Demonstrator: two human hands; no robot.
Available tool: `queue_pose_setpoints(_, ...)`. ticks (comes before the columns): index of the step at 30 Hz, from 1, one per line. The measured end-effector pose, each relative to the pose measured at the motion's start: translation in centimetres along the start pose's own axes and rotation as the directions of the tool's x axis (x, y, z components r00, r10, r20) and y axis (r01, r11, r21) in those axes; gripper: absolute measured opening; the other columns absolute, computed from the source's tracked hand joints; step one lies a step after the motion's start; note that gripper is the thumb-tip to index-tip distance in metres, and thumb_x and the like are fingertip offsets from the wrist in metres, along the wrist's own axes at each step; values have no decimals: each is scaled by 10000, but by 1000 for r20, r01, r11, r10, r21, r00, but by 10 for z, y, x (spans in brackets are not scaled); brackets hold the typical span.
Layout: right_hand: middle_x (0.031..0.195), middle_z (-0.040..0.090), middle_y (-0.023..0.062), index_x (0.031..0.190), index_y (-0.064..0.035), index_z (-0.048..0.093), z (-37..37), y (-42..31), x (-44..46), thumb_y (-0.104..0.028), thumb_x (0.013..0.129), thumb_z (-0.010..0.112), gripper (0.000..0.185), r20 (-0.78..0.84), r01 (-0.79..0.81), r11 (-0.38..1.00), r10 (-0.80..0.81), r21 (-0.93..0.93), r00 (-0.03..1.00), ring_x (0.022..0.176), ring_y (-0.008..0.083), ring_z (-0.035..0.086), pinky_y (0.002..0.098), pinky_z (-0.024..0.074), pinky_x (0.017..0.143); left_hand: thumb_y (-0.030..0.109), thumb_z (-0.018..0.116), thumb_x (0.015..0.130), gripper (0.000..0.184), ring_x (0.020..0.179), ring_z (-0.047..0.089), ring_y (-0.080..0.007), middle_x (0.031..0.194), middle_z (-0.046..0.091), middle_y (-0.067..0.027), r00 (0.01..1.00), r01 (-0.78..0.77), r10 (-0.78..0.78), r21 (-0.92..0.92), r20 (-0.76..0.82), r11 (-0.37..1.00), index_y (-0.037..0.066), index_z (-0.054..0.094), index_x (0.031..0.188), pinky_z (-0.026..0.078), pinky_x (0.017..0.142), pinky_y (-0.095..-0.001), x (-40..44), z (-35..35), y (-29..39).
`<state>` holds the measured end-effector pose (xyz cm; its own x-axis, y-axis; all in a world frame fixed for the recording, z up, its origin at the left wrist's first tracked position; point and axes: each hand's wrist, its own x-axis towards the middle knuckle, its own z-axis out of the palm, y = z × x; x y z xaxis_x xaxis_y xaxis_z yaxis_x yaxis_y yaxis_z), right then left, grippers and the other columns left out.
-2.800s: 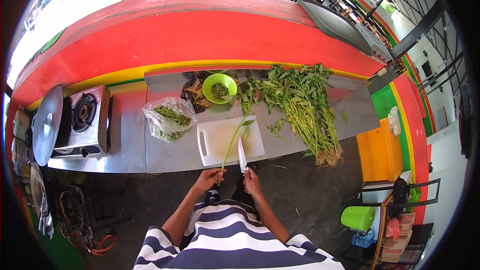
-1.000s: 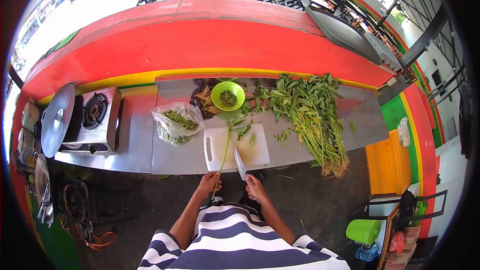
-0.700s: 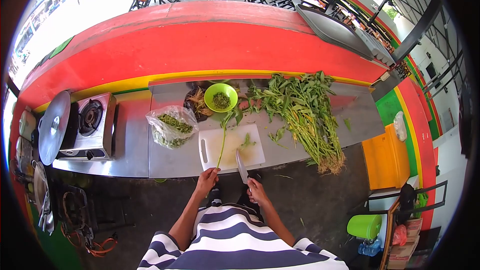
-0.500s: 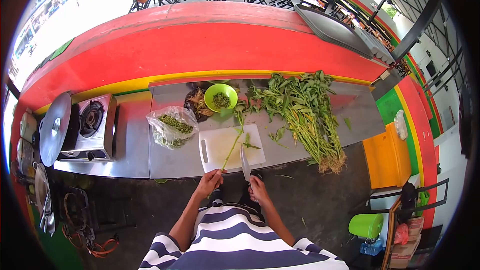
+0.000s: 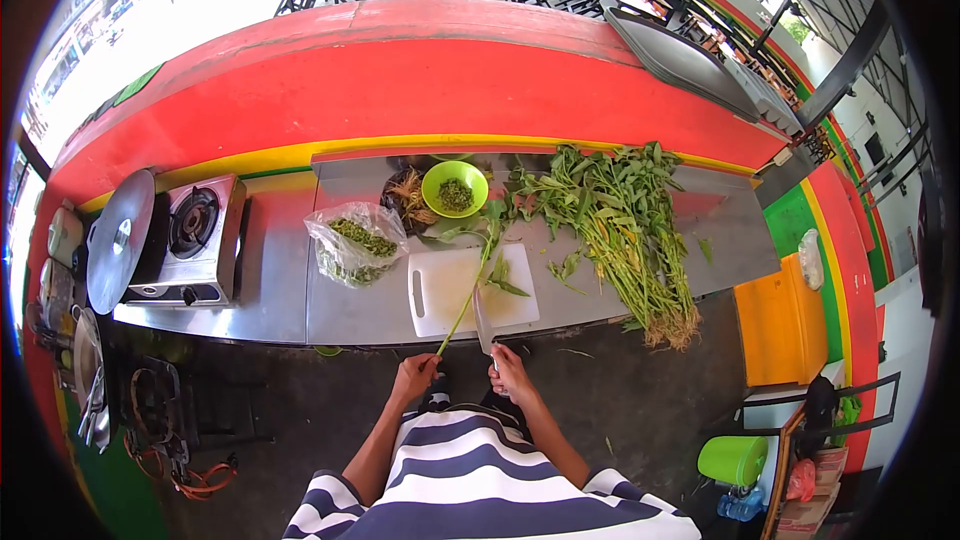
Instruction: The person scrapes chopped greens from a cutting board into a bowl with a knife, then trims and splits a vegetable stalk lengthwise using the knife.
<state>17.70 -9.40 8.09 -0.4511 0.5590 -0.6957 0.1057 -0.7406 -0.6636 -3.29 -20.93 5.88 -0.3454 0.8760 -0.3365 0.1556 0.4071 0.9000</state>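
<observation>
My left hand [image 5: 416,376] is closed on the lower end of a long green stem [image 5: 467,304], which slants up over the white cutting board [image 5: 430,318] and has leaves at its top. My right hand [image 5: 510,372] grips a knife [image 5: 483,324] by its handle, the blade pointing up over the board's front edge beside the stem. Some leaves [image 5: 508,286] lie by the blade. Behind the board is a lime-green bowl [image 5: 430,183] with chopped greens. A clear plastic bag [image 5: 345,262] of greens sits to the left, a heap of leafy stalks [image 5: 605,210] to the right.
A gas stove [image 5: 190,240] and a large round metal lid [image 5: 118,240] stand at the left of the metal counter [image 5: 270,290]. Beyond the counter runs a red wall [image 5: 400,90]. An orange cabinet [image 5: 778,325] and a green bucket [image 5: 732,460] are at the right.
The stem has swung from nearly upright to a slant toward the right, and its leafy top has shifted. The knife blade has turned more upright. The whole view has shifted slightly.
</observation>
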Motion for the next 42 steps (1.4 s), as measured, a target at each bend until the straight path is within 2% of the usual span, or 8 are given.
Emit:
queue_pose_setpoints(4,619,406,-18,1081,-176,478,-2,7,4,-416,1030,515,248,10,-3,1000,3,17,1000,414,47,324,228,285,376,264,600,966,279,556,626,-115,652,685,-64,995,-21,29,88,-94,996,33,742,1028,489,551,-295,-2,4,-3)
queue_pose_setpoints(6,600,390,-20,993,-210,461,-3,7,1,-413,1028,522,215,-1,-11,999,11,45,1000,402,56,321,226,272,358,259,610,956,274,564,639,-123,651,688,-73,992,-33,46,109,-115,994,28,742,1021,497,561,-300,-2,6,-3)
queue_pose_setpoints(8,600,388,-22,991,-210,458,-5,8,0,-417,1027,522,220,-2,-27,998,27,64,1000,404,53,318,226,269,358,258,606,942,275,609,701,-206,665,700,-97,991,-50,64,122,-115,991,27,735,1017,528,592,-341,-1,7,-3)
queue_pose_setpoints(18,602,385,-28,1013,-200,465,-9,11,-1,-435,1025,518,241,30,-77,994,74,84,997,407,45,305,228,257,360,244,601,956,274,581,675,-168,666,696,-79,989,-93,107,139,-98,986,14,731,1026,519,571,-312,-3,8,-3)
queue_pose_setpoints(20,601,389,-25,1036,-188,478,-6,13,1,-420,1029,512,235,-26,-33,999,32,-42,999,407,49,309,231,267,359,259,567,1004,296,567,578,-93,697,648,-19,996,74,-64,-203,58,976,18,717,1086,457,543,-249,-3,6,-1)
queue_pose_setpoints(26,595,403,-15,1061,-144,516,-7,21,5,-350,1040,484,210,-97,139,922,-186,-362,978,407,63,329,244,294,359,317,513,1051,347,594,388,-44,723,473,51,962,239,-94,-631,255,739,46,646,1223,325,543,-196,-5,-7,17)
queue_pose_setpoints(33,596,403,-18,1039,-138,521,-5,21,10,-339,1041,486,205,-124,107,938,-156,-330,980,415,61,332,243,292,361,360,480,1059,381,588,370,-41,708,466,50,947,243,-31,-648,320,722,49,622,1226,310,534,-204,-9,-21,21)
queue_pose_setpoints(42,600,408,-21,1137,-144,516,-1,12,4,-373,1039,504,250,-75,108,960,-132,-258,988,418,46,334,228,289,364,375,440,1067,372,589,388,-54,703,473,39,943,276,-157,-428,293,861,60,614,1161,345,541,-216,-20,-22,-23)
